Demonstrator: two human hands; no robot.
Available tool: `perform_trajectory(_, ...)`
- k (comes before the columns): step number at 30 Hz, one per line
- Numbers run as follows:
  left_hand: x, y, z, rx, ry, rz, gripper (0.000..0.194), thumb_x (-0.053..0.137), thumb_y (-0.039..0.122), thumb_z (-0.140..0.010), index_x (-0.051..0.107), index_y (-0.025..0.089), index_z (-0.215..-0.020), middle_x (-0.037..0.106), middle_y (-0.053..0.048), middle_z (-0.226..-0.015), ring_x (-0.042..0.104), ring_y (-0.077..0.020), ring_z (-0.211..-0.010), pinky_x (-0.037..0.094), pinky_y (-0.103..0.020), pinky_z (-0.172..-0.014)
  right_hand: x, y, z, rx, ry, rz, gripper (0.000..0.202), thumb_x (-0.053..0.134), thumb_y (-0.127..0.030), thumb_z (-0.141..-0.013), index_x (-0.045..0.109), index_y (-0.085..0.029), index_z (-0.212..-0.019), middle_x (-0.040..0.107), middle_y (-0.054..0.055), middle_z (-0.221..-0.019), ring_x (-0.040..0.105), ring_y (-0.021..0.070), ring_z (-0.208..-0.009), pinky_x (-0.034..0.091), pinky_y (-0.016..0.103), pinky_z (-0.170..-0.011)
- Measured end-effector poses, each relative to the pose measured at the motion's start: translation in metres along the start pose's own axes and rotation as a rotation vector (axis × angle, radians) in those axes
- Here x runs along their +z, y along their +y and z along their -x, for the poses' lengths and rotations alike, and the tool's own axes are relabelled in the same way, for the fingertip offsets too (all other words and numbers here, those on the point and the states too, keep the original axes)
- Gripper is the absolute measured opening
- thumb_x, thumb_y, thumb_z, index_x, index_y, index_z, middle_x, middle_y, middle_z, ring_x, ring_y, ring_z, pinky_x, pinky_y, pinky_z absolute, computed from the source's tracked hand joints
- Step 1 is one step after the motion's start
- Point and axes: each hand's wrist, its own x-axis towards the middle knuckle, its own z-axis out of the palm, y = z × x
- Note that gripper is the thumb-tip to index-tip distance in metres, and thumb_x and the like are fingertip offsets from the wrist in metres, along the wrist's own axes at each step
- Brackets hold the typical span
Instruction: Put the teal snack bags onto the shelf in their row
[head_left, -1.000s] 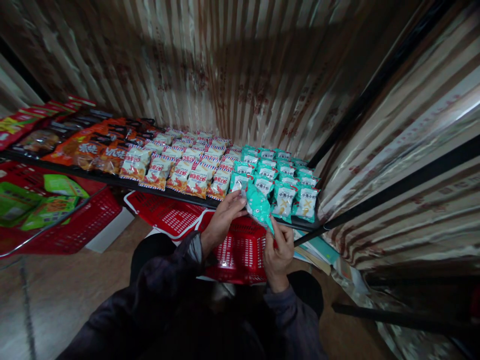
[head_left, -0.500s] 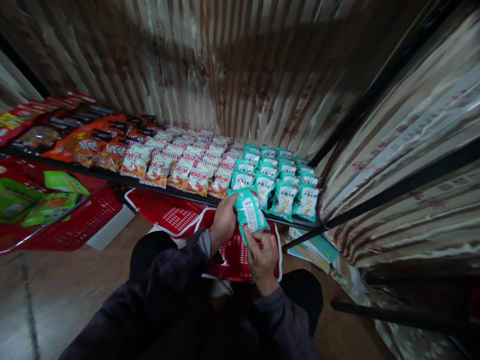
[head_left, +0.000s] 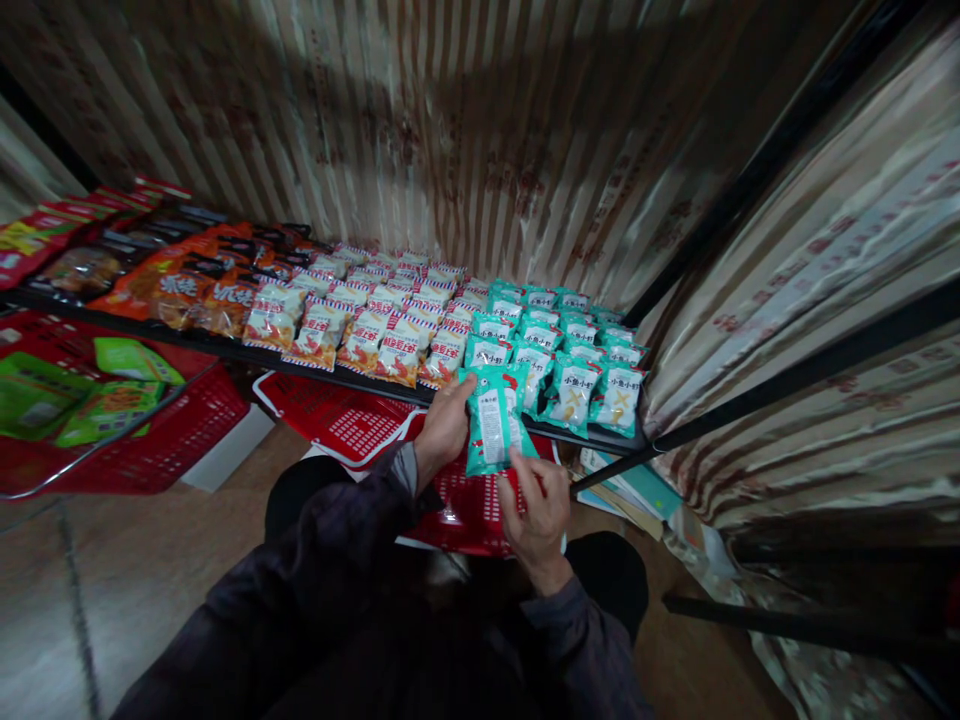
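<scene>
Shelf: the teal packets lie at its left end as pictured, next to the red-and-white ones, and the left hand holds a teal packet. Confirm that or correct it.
Wrong end: the head view shows the shelf's teal packets at the right end of the shelf. They do lie next to the red-and-white packets, and the left hand does hold a teal packet.

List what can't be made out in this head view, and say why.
- Fine print on the teal bag: too small and blurred, head view.
- The left hand's fingertips behind it: hidden by the bag, head view.
- Far left of the green-packet basket: cut off by the left edge, head view.
- The shelf's left end: cut off by the same edge, head view.
</scene>
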Motion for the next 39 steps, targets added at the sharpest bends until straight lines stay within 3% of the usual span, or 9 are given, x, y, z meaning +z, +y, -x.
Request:
perform_trajectory(3, 0.002, 0.002, 0.002, -0.016, -0.018, 0.031, 0.02, 0.075, 0.033, -0.072, 0.064, 0.017, -0.079, 0.072, -0.004, -0.082, 0.067, -0.0237, -0.097, 0.052, -0.034, -0.089, -0.003, 0.012, -0.011, 0.409, 0.077, -0.168, 0.045, 0.058, -0.043, -0.089, 0.061, -0.021, -0.128, 0.062, 0.013, -0.115, 0.055, 0.0253, -0.109, 0.043, 0.045, -0.097)
perform_trajectory(6, 0.002, -0.001, 0.004, -0.039, -0.015, 0.021, 0.024, 0.077, 0.034, -0.071, 0.064, 0.017, -0.081, 0.072, -0.003, -0.08, 0.068, -0.0235, -0.094, 0.053, -0.034, -0.088, -0.002, 0.024, -0.021, 0.8, -0.099, -0.594, 0.052, 0.056, -0.056, -0.086, 0.063, -0.021, -0.124, 0.068, 0.01, -0.116, 0.061, 0.0233, -0.107, 0.05, 0.04, -0.093)
perform_trajectory(9, -0.002, -0.006, 0.004, -0.061, -0.018, -0.016, 0.031, 0.079, 0.038, -0.07, 0.064, 0.016, -0.085, 0.071, -0.002, -0.077, 0.069, -0.022, -0.088, 0.054, -0.032, -0.084, -0.001, 0.028, -0.024, 0.987, -0.253, -0.931, 0.052, 0.067, -0.059, -0.076, 0.071, -0.02, -0.111, 0.074, 0.007, -0.105, 0.066, 0.0226, -0.096, 0.055, 0.035, -0.081)
perform_trajectory(12, -0.004, -0.01, 0.003, -0.045, 0.023, -0.026, 0.034, 0.079, 0.042, -0.07, 0.064, 0.016, -0.086, 0.07, 0.0, -0.073, 0.069, -0.0208, -0.084, 0.054, -0.031, -0.08, 0.002, 0.024, -0.02, 1.077, -0.249, -1.089, 0.05, 0.077, -0.057, -0.067, 0.075, -0.02, -0.101, 0.076, 0.005, -0.098, 0.069, 0.0206, -0.083, 0.057, 0.032, -0.07)
perform_trajectory(17, -0.007, -0.013, 0.001, -0.01, 0.027, -0.032, 0.031, 0.079, 0.04, -0.068, 0.064, 0.017, -0.083, 0.07, 0.0, -0.074, 0.069, -0.0203, -0.087, 0.053, -0.03, -0.081, 0.007, 0.024, -0.008, 1.081, -0.14, -1.026, 0.046, 0.081, -0.049, -0.065, 0.075, -0.02, -0.101, 0.077, 0.004, -0.097, 0.068, 0.0167, -0.073, 0.056, 0.029, -0.065)
perform_trajectory(20, -0.012, -0.009, -0.002, -0.029, -0.019, -0.037, 0.026, 0.078, 0.035, -0.066, 0.066, 0.016, -0.08, 0.072, -0.003, -0.081, 0.067, -0.0201, -0.086, 0.052, -0.029, -0.079, 0.004, 0.03, -0.006, 1.025, -0.1, -0.869, 0.04, 0.077, -0.048, -0.069, 0.077, -0.02, -0.099, 0.077, 0.003, -0.093, 0.068, 0.0182, -0.077, 0.056, 0.032, -0.073)
perform_trajectory(24, -0.017, 0.012, -0.012, -0.065, -0.156, -0.282, 0.023, 0.077, 0.034, -0.066, 0.073, 0.016, -0.08, 0.073, -0.006, -0.086, 0.065, -0.0189, -0.08, 0.048, -0.025, -0.067, -0.008, 0.034, -0.011, 0.897, -0.099, -0.693, 0.037, 0.075, -0.047, -0.071, 0.078, -0.021, -0.097, 0.078, 0.003, -0.097, 0.068, 0.0235, -0.092, 0.053, 0.039, -0.089)
perform_trajectory(31, -0.007, 0.035, -0.027, -0.055, -0.466, -0.681, 0.015, 0.084, 0.026, -0.058, 0.072, 0.017, -0.062, 0.065, 0.002, -0.057, 0.053, -0.0119, -0.052, 0.037, -0.021, -0.051, -0.011, 0.034, -0.012, 0.883, -0.146, -0.679, 0.035, 0.077, -0.046, -0.069, 0.078, -0.021, -0.094, 0.078, 0.004, -0.093, 0.068, 0.0248, -0.089, 0.053, 0.04, -0.085)
perform_trajectory(39, 0.001, 0.017, -0.027, 0.081, -0.254, -0.657, 0.032, 0.08, 0.042, -0.061, 0.063, 0.016, -0.052, 0.052, 0.004, -0.051, 0.042, -0.0086, -0.049, 0.031, -0.021, -0.05, -0.008, 0.039, -0.007, 0.947, 0.008, -0.677, 0.039, 0.076, -0.048, -0.068, 0.075, -0.018, -0.092, 0.076, 0.004, -0.088, 0.066, 0.0206, -0.083, 0.051, 0.035, -0.081)
